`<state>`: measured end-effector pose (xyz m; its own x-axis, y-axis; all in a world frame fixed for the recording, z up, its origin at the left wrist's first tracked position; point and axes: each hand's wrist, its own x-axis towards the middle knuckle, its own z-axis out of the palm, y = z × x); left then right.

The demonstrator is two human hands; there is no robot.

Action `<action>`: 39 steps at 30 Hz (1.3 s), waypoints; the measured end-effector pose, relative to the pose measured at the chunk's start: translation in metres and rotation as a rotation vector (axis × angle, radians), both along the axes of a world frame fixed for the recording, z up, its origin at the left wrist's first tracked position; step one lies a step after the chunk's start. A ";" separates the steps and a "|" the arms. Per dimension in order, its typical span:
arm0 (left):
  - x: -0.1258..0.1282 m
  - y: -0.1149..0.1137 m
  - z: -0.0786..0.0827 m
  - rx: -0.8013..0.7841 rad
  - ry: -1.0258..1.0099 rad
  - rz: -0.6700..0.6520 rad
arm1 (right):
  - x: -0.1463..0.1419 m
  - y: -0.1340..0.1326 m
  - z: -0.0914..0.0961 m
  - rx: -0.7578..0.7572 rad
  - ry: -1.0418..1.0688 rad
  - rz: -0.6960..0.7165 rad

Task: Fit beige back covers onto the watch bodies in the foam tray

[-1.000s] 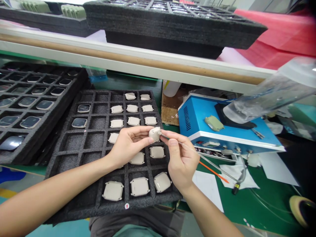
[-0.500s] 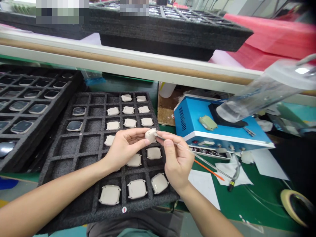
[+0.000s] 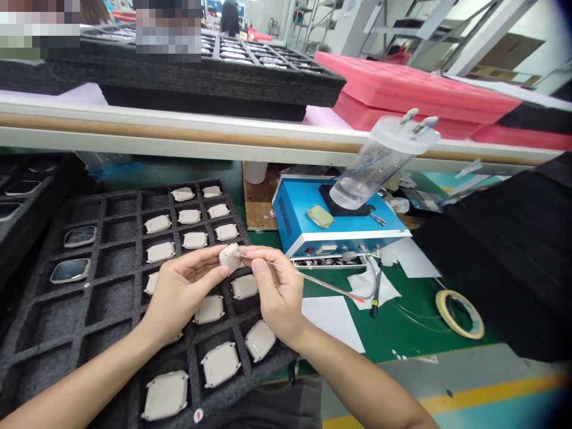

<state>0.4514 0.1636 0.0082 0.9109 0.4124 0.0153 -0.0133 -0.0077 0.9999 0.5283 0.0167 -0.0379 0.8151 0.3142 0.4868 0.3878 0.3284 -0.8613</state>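
Observation:
My left hand pinches a small beige square casing above a black foam tray. My right hand is closed on a thin clear tube tool whose tip touches the casing. The tube trails right toward a blue box machine. Several more beige casings lie in the tray's pockets below my hands, and two dark-faced parts sit in its left column.
A clear plastic jar leans on top of the blue machine. A roll of tape and white papers lie on the green mat. A black cloth is at the right. More foam trays and pink foam sheets sit on the shelf above.
My head has turned to the right, so everything has slid left in view. Both hands keep the same hold on the casing and the tube tool.

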 end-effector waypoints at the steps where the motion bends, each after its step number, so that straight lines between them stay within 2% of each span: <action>1: 0.000 0.000 0.000 0.010 0.006 0.003 | 0.000 0.000 0.000 0.000 -0.002 0.001; 39: 0.000 0.001 -0.001 0.034 0.036 0.012 | 0.001 0.003 0.000 0.011 -0.007 -0.007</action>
<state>0.4512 0.1651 0.0068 0.9061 0.4229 -0.0031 0.0229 -0.0416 0.9989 0.5288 0.0195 -0.0383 0.8138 0.3030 0.4959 0.3959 0.3356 -0.8548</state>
